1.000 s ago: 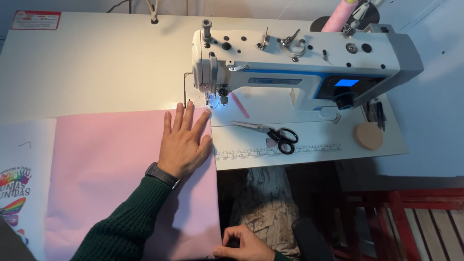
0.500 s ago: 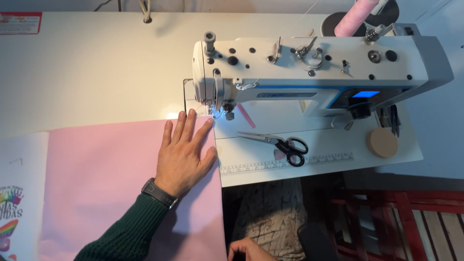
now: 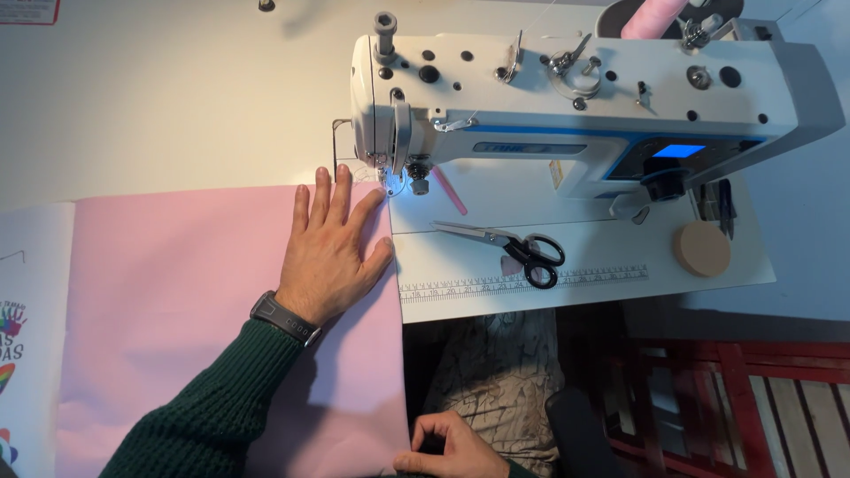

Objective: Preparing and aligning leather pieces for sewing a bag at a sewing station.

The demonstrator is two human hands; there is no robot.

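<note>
**A:** How far has the work been carried, as far as can be seen?

**B:** The pink fabric (image 3: 186,301) is laid flat on the white table (image 3: 159,106), and its top right corner has been brought up to the needle area of the sewing machine (image 3: 567,97). No stitched seam can be made out along the right edge, so the sewing is judged to be at its very start or not yet begun; the length of the edge down toward six o'clock is left to be run.

**A:** How is the cloth held?

**B:** The left hand (image 3: 332,252) is pressed flat on it, fingers spread and pointed to twelve o'clock, nothing being clasped. The right hand (image 3: 447,451), at six o'clock near the frame's bottom edge, is pinched on the lower right edge of the fabric where it hangs off the table.

**A:** What else is placed about?

**B:** Black-handled scissors (image 3: 518,248) are laid at three o'clock from the left hand, well apart from it, above a printed ruler strip (image 3: 531,283). A round tan disc (image 3: 701,249) is seen farther toward three o'clock, and a pink thread cone (image 3: 651,18) at the machine's one o'clock. A printed white sheet (image 3: 27,336) is lying at nine o'clock, just beside the fabric.
</note>
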